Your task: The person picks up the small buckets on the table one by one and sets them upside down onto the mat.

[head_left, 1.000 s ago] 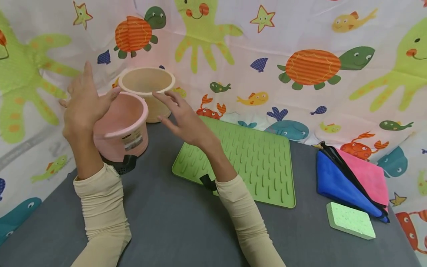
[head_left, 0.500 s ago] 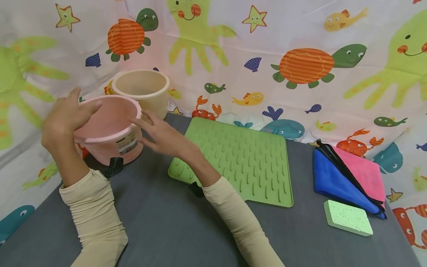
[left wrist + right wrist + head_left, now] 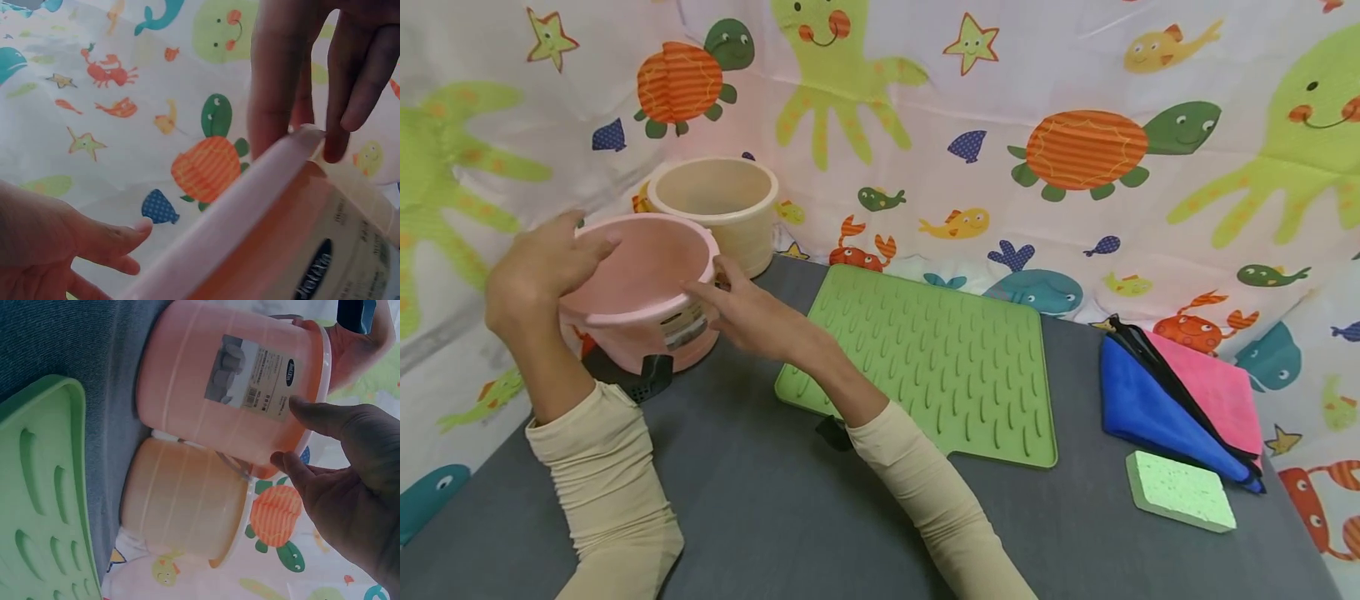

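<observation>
A pink bucket [image 3: 688, 350] with a label on its side stands at the left, tilted slightly left. My left hand [image 3: 538, 271] holds its left rim, thumb reaching over the opening and the other fingers mostly hidden in the head view. My right hand [image 3: 752, 312] grips the opposite rim. In the right wrist view, the right thumb [image 3: 322, 417] lies against the label [image 3: 253, 378], with a fingertip at the rim below it. Directly behind stands a cream bucket [image 3: 748, 237], which no hand touches.
A green ribbed mat [image 3: 940, 358] lies at the middle of the grey tabletop [image 3: 752, 500]. To the right are a blue and pink zip pouch [image 3: 1172, 400] and a pale green sponge [image 3: 1180, 492]. A sea-animal curtain [image 3: 850, 192] hangs along the back.
The pink bucket has shifted and leaned a little left. My left hand has come down onto its rim. My right hand has moved left and lower, closing its fingers at the right rim.
</observation>
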Available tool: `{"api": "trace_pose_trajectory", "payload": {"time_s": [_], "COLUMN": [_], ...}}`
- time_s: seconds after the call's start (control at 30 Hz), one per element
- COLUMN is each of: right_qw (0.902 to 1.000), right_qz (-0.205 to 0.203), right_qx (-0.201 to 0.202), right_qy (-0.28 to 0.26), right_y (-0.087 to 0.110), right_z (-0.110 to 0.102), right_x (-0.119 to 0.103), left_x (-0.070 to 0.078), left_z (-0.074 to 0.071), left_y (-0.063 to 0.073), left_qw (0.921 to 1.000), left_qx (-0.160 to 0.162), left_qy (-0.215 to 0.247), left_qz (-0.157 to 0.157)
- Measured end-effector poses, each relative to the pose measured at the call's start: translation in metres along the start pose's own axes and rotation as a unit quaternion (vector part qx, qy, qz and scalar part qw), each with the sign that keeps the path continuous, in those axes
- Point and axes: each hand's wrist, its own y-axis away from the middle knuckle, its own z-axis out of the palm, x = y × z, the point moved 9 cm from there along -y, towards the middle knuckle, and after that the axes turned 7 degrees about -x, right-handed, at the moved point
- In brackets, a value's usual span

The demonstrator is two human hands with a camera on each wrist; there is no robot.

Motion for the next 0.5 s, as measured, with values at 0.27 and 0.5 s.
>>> {"api": "trace_pose_trajectory", "payload": {"time_s": [0.27,0.5], "right_qw": [0.9953,0.9924], "right_qz": [0.026,0.074], "right_qx": [0.031,-0.013], "right_qy": [0.088,0.097], "right_y": [0.011,0.033], "right_z": [-0.024,-0.048], "right_x": [-0.008,-0.002], "left_x": [0.021,0.032], "left_z": [0.009,0.012], "left_y": [0.003,0.015], "left_qw": [0.9923,0.9873], "left_qx": [-0.098,-0.123], "left_qy": [-0.041,-0.046], "left_qz": [0.063,0.089]}}
